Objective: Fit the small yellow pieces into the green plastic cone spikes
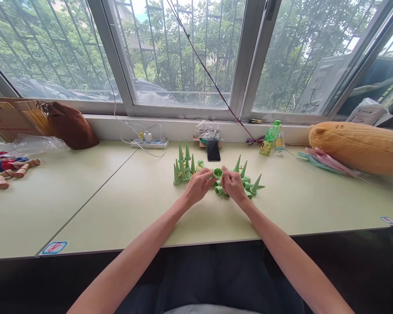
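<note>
My left hand (199, 186) is closed on a green plastic watering spike (218, 173), its round, threaded open end turned up toward me. Against the other side of that rim, the fingers of my right hand (233, 184) are pinched together, gripping it too. Left of my hands, a group of green spikes (180, 168) stands upright, points up, with small yellow bits among them. More loose green spikes (256, 185) lie and stand around my right hand. Some of these are partly hidden beneath my hands.
A black phone (213, 150) leans behind the spikes. Farther back are a power strip (152, 143), a green bottle (270, 138) and a brown bag (72, 126). Wooden toys (11, 170) lie far left. An orange plush cushion (360, 148) rests at right.
</note>
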Tool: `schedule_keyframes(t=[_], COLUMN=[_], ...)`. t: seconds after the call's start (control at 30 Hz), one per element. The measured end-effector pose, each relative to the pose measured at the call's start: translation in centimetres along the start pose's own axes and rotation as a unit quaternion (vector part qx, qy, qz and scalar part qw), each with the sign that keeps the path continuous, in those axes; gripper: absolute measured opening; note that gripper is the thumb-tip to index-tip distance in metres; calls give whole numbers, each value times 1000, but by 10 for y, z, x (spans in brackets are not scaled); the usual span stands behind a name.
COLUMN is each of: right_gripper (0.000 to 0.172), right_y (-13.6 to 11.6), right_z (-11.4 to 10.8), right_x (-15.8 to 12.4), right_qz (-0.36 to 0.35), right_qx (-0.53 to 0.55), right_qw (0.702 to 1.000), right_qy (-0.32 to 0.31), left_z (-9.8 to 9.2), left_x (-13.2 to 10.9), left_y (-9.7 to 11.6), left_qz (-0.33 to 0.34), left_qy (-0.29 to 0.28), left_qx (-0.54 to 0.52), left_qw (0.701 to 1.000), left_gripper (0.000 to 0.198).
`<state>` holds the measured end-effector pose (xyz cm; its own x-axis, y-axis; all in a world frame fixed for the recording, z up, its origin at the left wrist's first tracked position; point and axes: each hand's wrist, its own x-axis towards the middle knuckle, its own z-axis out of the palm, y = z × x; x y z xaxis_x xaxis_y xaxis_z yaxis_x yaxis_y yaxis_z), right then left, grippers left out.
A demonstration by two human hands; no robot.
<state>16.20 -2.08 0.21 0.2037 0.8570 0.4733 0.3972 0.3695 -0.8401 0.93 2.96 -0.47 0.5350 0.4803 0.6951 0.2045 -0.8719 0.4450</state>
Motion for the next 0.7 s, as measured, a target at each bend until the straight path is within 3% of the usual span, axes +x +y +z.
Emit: schedule_keyframes(t=[0.13,0.27,0.33,0.43,0.53,0.7], right_gripper=[60,56,55,52,49,48], right_y=[2,5,6,5,4,3], right_z=[1,-1,-1,0,1,2], right_x=[1,1,1,0,-1,-1], right_qz=[-10,-25,-37,-69,-97,-94], right_qx=[7,-5,-18,-39,-43,-42], right_qw=[999,999,999,997,994,993], right_qy=[32,40,24,-11,-38,-49], left_z=[3,1,-2,-5,-7,-7], left_x=[2,6,7,9,10,9], left_y=[4,8,9,12,16,17], left_qz=[-90,-205,-261,-324,-362,-355], left_qy=[22,50,34,-33,-76,-78], left_qx=[-5,-99,-176,-289,-347,-359], left_qw=[996,972,949,901,862,860], left_gripper=[30,40,53,66,68,62])
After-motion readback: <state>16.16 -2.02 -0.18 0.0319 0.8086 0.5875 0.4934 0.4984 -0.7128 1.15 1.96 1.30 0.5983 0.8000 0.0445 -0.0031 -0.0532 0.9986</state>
